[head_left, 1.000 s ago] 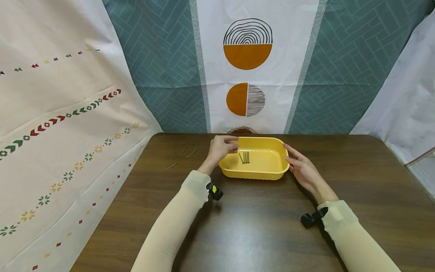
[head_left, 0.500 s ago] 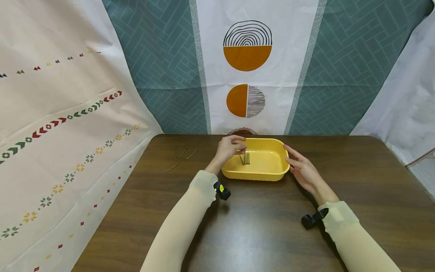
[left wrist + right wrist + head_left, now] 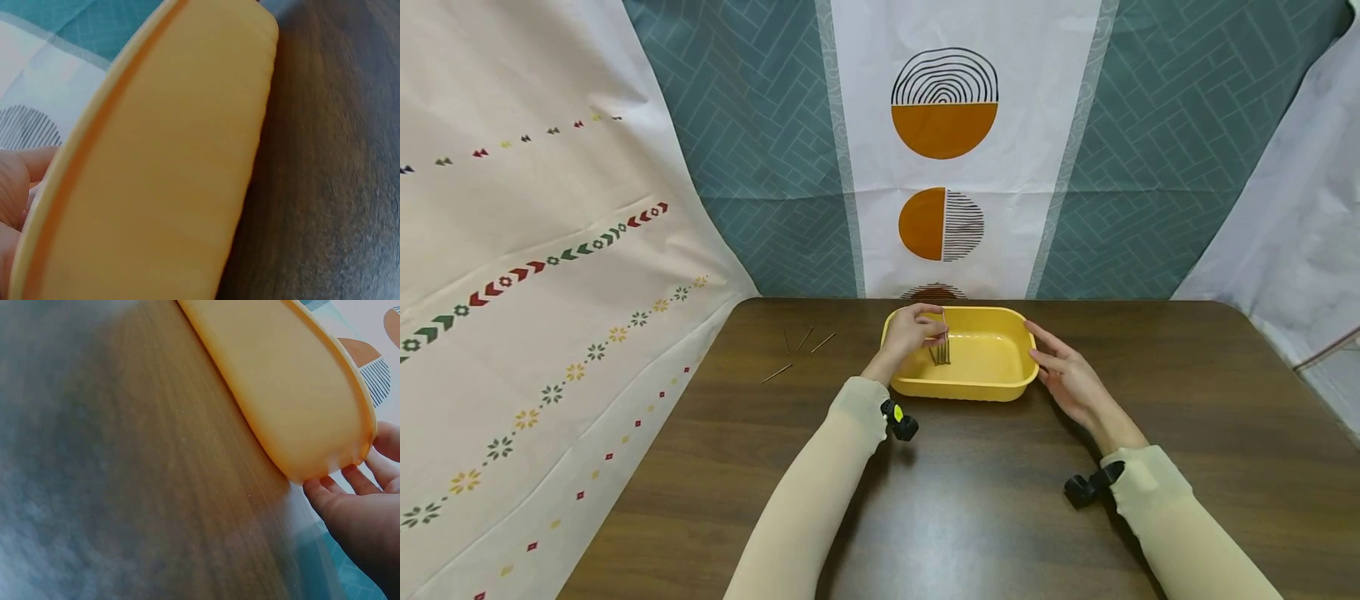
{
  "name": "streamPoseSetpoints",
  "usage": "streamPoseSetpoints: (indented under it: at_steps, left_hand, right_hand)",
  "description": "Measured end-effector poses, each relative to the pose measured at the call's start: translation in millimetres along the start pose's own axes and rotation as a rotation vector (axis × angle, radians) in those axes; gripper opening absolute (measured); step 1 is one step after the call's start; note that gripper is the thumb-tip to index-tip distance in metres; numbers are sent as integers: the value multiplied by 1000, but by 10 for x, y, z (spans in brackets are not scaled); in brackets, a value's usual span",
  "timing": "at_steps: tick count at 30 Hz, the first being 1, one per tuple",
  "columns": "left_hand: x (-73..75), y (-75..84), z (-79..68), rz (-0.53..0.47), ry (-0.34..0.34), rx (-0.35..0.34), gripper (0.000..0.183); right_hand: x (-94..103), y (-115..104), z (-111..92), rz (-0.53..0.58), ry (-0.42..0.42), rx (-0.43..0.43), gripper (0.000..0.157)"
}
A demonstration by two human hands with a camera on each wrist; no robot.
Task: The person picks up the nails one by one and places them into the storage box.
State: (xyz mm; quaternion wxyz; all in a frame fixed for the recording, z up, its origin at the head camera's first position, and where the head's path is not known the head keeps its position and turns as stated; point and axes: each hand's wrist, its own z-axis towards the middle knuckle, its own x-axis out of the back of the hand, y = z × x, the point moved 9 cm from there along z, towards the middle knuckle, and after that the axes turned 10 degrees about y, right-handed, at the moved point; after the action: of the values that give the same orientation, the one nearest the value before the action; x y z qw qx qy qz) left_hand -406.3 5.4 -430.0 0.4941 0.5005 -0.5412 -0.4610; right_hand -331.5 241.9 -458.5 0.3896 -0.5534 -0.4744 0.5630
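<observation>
My left hand (image 3: 910, 335) is over the left side of a yellow plastic tray (image 3: 992, 354). Its thumb and fingers pinch a thin nail (image 3: 945, 318), held upright. Below the fingertips, several dark nails (image 3: 942, 357) lie side by side on the tray floor, partly covered by the hand. In the left wrist view the tray's outer wall (image 3: 162, 150) hides most of that hand and the nail. My right hand (image 3: 1070, 375) rests against the tray's right end, fingers extended. The right wrist view shows its fingertips (image 3: 312, 486) touching the outer wall and rim.
Several loose nails (image 3: 777, 372) lie spread out on the brown wooden table (image 3: 985, 492), left of the tray. A patterned cloth (image 3: 760, 167) hangs behind the table's far edge, and a white cloth (image 3: 580, 292) with coloured motifs hangs at the left.
My left hand has moved right, from the tray's left rim to over the nails inside, carrying the upright nail. The right hand and the tray stay in place.
</observation>
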Motion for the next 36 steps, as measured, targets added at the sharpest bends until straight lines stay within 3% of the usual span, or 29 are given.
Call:
streamPoseSetpoints:
  at_steps: [18,25,36]
  left_hand:
    - [-181,-182,103,148,-50,44,33]
    - [-199,-184,102,238,-44,18,28]
    - [-228,-189,62,263,-73,8,27]
  right_hand:
    - [-8,3,-3,6,-16,6,62]
    - [-5,-5,1,-4,-13,16,61]
    - [2,9,2,2,-13,16,62]
